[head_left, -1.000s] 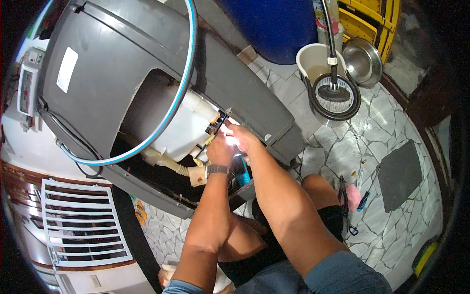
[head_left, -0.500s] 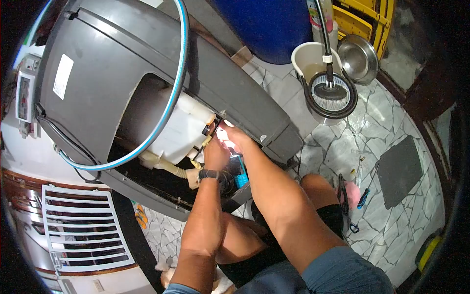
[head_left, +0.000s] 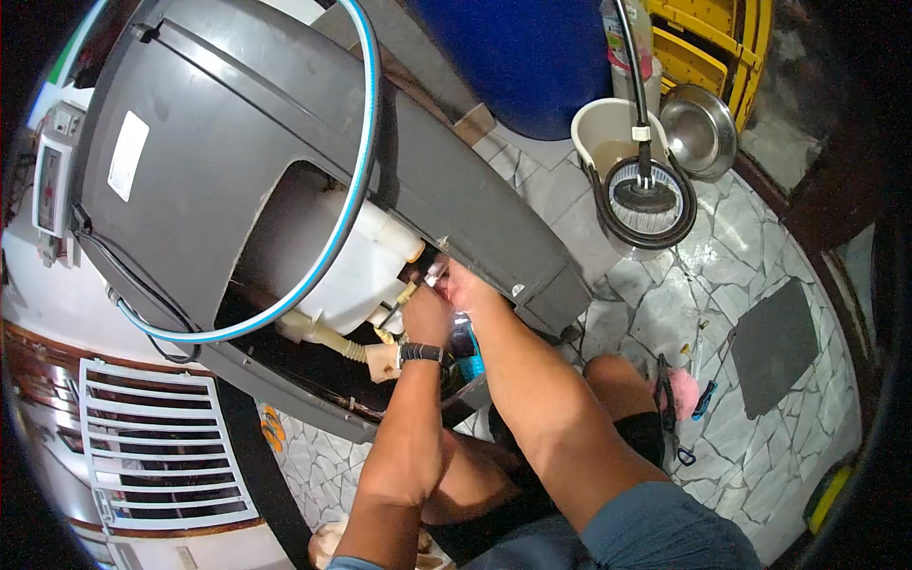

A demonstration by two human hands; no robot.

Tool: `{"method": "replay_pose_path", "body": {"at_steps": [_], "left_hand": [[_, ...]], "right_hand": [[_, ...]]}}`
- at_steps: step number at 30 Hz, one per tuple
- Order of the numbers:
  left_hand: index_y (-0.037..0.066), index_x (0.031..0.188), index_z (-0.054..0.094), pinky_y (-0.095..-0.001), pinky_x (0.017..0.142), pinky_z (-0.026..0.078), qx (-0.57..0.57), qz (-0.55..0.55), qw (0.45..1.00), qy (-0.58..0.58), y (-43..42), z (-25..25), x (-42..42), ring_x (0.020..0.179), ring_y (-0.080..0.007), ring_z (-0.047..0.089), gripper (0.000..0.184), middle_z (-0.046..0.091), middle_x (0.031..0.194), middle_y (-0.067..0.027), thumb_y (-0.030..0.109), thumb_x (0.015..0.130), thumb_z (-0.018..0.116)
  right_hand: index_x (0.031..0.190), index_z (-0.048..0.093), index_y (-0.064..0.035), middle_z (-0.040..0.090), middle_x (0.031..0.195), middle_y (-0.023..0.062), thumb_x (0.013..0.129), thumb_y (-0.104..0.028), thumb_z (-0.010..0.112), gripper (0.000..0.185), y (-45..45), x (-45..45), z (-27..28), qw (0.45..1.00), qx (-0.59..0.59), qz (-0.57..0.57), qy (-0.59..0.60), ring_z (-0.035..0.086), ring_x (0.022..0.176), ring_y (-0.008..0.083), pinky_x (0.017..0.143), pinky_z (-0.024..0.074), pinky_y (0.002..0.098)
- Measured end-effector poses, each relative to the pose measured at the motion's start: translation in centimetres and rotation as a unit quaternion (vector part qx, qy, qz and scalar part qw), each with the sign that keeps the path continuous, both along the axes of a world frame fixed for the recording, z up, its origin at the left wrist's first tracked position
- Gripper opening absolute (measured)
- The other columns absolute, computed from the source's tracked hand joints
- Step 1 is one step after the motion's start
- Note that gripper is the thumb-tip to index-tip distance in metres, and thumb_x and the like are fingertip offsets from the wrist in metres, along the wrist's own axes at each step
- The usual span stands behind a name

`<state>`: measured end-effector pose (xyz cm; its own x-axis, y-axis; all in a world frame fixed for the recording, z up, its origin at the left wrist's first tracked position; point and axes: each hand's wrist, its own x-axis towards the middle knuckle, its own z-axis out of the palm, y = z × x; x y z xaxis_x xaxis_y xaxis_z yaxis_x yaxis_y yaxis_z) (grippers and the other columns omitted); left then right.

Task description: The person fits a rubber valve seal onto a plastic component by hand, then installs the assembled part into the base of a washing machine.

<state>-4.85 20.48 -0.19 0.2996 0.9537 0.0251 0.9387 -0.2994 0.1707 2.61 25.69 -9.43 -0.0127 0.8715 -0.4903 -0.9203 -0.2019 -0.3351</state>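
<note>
the left hand (head_left: 427, 315) and the right hand (head_left: 464, 288) are close together at the opening of a big grey housing (head_left: 209, 142), near a white tub (head_left: 366, 275), with fingertips mostly hidden; a blue-striped hose (head_left: 370, 133) curves over the housing, and a bucket (head_left: 589, 125) stands beside a metal bowl (head_left: 698, 135)

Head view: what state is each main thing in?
Grey appliance casing: open, inner parts exposed
Left hand: at the casing, grip hidden
Right hand: beside it, grip hidden
Blue-striped hose: bent in an arc
Bucket: holds liquid
Mop: head down at the bucket
Steel basin: tilted
Grey sheet: lying flat
</note>
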Motion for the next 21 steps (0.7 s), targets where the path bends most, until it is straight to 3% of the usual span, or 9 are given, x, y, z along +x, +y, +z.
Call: {"method": "replay_pose_path", "body": {"at_steps": [2,3,8,10,11,16,21], "left_hand": [[-0.005,0.091,0.062,-0.0554,0.072,0.052,0.042,-0.006,0.999,0.028,0.4,-1.2,-0.7,0.080,-0.0483,0.066,0.030,0.068,0.086,-0.0299,0.024,0.095,0.055],[-0.004,0.088,0.062,-0.0547,0.072,0.052,0.030,0.006,0.999,0.028,0.1,-0.5,-0.2,0.082,-0.0471,0.067,0.037,0.068,0.088,-0.0306,0.030,0.098,0.051],[-0.002,0.089,0.064,-0.0541,0.073,0.053,0.023,0.019,0.999,0.041,0.4,-1.0,-0.4,0.083,-0.0460,0.067,0.036,0.068,0.087,-0.0297,0.031,0.097,0.051],[0.000,0.095,0.063,-0.0508,0.062,0.055,0.079,-0.022,0.995,0.052,0.8,-2.0,-0.9,0.073,-0.0409,0.069,0.036,0.069,0.080,-0.0258,0.031,0.098,0.046],[0.001,0.090,0.065,-0.0498,0.061,0.055,0.096,-0.010,0.994,0.052,1.0,-2.6,-1.1,0.073,-0.0398,0.070,0.034,0.070,0.080,-0.0248,0.030,0.097,0.048],[0.001,0.085,0.065,-0.0510,0.064,0.055,0.092,-0.028,0.991,0.092,0.7,-2.4,-1.1,0.074,-0.0400,0.070,0.032,0.070,0.083,-0.0233,0.028,0.095,0.050],[0.005,0.095,0.064,-0.0533,0.068,0.054,0.074,0.016,0.996,0.046,0.6,-2.0,-0.7,0.076,-0.0428,0.068,0.029,0.070,0.085,-0.0227,0.029,0.096,0.049]], "right_hand": [[0.104,0.064,-0.0105,0.066,0.098,0.0121,0.101,-0.040,0.049,0.033,0.4,0.2,0.4,0.992,-0.067,0.030,0.106,0.063,0.081,0.0277,0.071,0.0547,0.0496],[0.105,0.064,-0.0100,0.066,0.101,0.0134,0.100,-0.042,0.051,0.035,1.5,0.1,-1.1,0.990,-0.039,0.000,0.136,0.064,0.082,0.0303,0.075,0.0544,0.0508],[0.105,0.064,-0.0099,0.066,0.102,0.0130,0.099,-0.043,0.051,0.036,2.7,-0.2,-2.8,0.991,-0.022,-0.052,0.119,0.063,0.083,0.0297,0.076,0.0540,0.0501],[0.105,0.064,-0.0098,0.066,0.102,0.0129,0.099,-0.043,0.051,0.036,2.7,-0.4,-2.8,0.992,-0.023,-0.061,0.105,0.063,0.084,0.0294,0.077,0.0538,0.0498],[0.105,0.064,-0.0098,0.066,0.102,0.0128,0.099,-0.044,0.051,0.037,2.7,-0.4,-2.8,0.993,-0.023,-0.065,0.100,0.063,0.085,0.0293,0.077,0.0538,0.0497],[0.106,0.064,-0.0097,0.066,0.103,0.0125,0.098,-0.044,0.051,0.038,2.7,-0.3,-3.2,0.994,-0.018,-0.066,0.083,0.063,0.086,0.0287,0.078,0.0534,0.0490],[0.106,0.064,-0.0095,0.066,0.104,0.0122,0.098,-0.045,0.052,0.039,2.3,-0.7,-3.0,0.996,-0.016,-0.053,0.064,0.063,0.088,0.0281,0.079,0.0530,0.0483]]}}
